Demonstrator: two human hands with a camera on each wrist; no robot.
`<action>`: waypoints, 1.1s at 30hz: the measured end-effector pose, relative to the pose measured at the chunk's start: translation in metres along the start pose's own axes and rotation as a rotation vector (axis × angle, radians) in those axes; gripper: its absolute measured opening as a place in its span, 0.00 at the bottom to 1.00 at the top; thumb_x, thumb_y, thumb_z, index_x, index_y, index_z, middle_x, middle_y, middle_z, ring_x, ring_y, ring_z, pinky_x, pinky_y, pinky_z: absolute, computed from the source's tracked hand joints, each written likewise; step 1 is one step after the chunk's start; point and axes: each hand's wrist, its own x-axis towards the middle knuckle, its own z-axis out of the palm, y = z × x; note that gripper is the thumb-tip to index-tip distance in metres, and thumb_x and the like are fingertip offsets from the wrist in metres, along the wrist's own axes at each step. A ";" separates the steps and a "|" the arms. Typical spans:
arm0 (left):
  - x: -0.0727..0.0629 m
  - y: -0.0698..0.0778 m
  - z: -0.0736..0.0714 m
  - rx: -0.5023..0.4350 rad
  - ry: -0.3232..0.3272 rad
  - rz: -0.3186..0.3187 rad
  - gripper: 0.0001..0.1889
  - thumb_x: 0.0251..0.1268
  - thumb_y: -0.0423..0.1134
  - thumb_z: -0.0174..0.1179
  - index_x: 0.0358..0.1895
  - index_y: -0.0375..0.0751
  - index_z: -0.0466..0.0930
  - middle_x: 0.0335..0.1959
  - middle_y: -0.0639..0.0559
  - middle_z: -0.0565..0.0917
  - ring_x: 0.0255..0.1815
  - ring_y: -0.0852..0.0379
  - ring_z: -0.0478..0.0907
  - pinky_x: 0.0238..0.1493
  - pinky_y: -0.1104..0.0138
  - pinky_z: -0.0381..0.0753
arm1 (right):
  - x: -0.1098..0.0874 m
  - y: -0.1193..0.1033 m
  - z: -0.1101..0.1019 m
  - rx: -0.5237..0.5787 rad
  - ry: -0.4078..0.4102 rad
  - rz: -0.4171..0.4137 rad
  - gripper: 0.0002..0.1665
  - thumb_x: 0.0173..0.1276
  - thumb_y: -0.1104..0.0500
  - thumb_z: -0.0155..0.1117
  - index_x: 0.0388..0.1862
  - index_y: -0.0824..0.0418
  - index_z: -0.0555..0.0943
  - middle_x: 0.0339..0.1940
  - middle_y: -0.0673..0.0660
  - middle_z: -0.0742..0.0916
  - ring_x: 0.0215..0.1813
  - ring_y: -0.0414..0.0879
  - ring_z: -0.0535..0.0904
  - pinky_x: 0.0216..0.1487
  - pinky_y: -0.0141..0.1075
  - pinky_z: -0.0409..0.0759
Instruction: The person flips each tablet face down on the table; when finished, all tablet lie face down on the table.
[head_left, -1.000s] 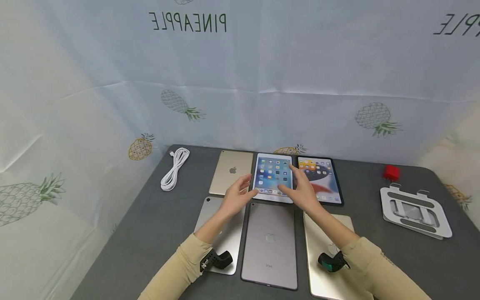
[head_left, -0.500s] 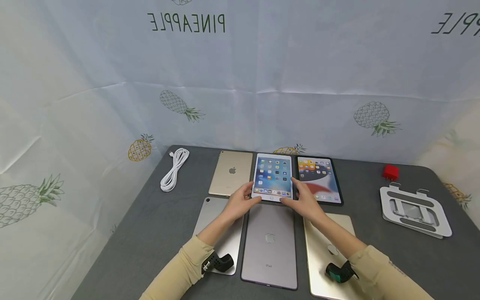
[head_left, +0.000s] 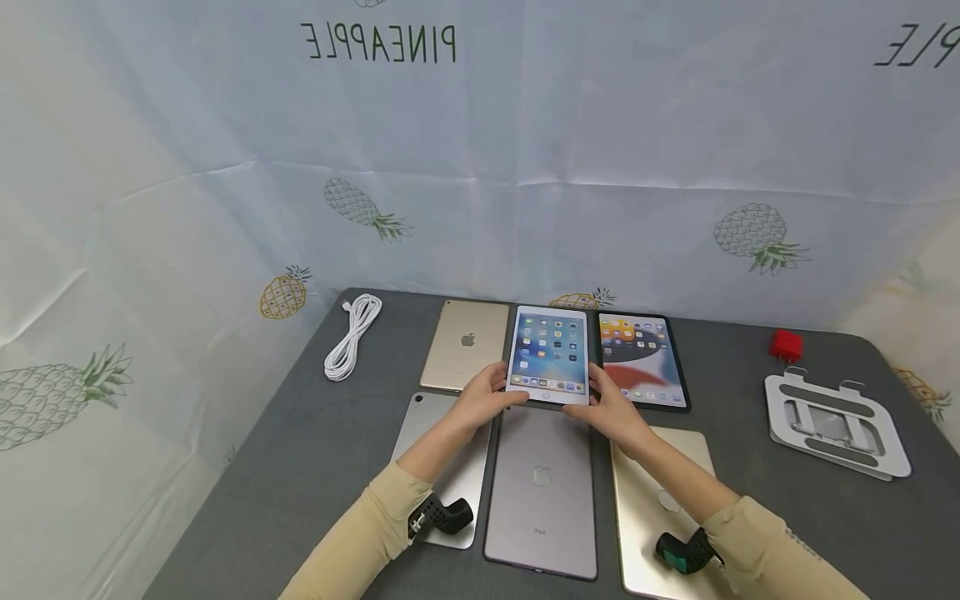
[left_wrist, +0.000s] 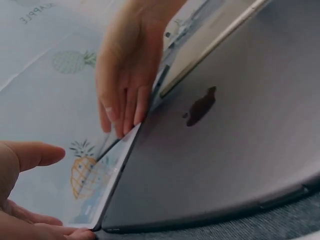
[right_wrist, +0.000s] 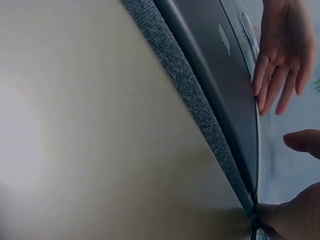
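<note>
In the head view, a white-framed tablet lies screen up in the middle of the back row. My left hand is at its lower left corner, fingers along the side edge. At the lower right corner, my right hand has its fingers by the opposite edge. In the left wrist view, the left thumb stands raised, apart from the screen, while the fingers touch the edge. The right wrist view likewise shows the right thumb lifted, with fingers at the tablet's edge. A grey tablet lies face down just in front.
Face-down gold, silver and gold-backed tablets surround it. A black-framed tablet lies screen up at its right. A coiled white cable lies left; a red charger plug and folded metal stand lie right.
Both hands have come down from above the white-framed tablet to its lower corners and side edges. The right hand has drawn back toward the near side. The tablets look unmoved.
</note>
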 end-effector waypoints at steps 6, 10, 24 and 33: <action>0.008 0.005 -0.001 -0.136 0.033 -0.086 0.42 0.56 0.32 0.65 0.72 0.24 0.54 0.66 0.27 0.68 0.67 0.37 0.67 0.67 0.52 0.65 | 0.000 0.000 0.000 0.012 0.011 0.011 0.55 0.62 0.66 0.67 0.77 0.73 0.42 0.75 0.74 0.55 0.75 0.65 0.53 0.72 0.52 0.57; 0.011 0.005 -0.001 -0.225 0.049 -0.120 0.40 0.56 0.31 0.64 0.71 0.24 0.56 0.66 0.27 0.66 0.68 0.39 0.65 0.68 0.53 0.65 | 0.002 0.001 -0.001 0.022 0.021 0.017 0.54 0.61 0.67 0.67 0.77 0.73 0.44 0.75 0.73 0.57 0.75 0.63 0.55 0.72 0.51 0.58; 0.018 -0.001 0.001 -0.377 0.132 -0.032 0.22 0.66 0.27 0.59 0.61 0.21 0.71 0.54 0.33 0.79 0.44 0.58 0.78 0.56 0.63 0.78 | 0.003 -0.001 0.004 0.038 0.022 0.052 0.53 0.61 0.65 0.67 0.76 0.74 0.46 0.74 0.75 0.58 0.73 0.63 0.57 0.71 0.52 0.59; 0.015 0.018 0.005 -0.261 0.231 0.136 0.21 0.60 0.27 0.65 0.58 0.29 0.79 0.50 0.36 0.84 0.49 0.51 0.83 0.48 0.65 0.82 | 0.015 -0.002 0.010 0.108 0.011 0.047 0.45 0.66 0.61 0.64 0.76 0.71 0.54 0.73 0.72 0.64 0.72 0.62 0.60 0.69 0.55 0.63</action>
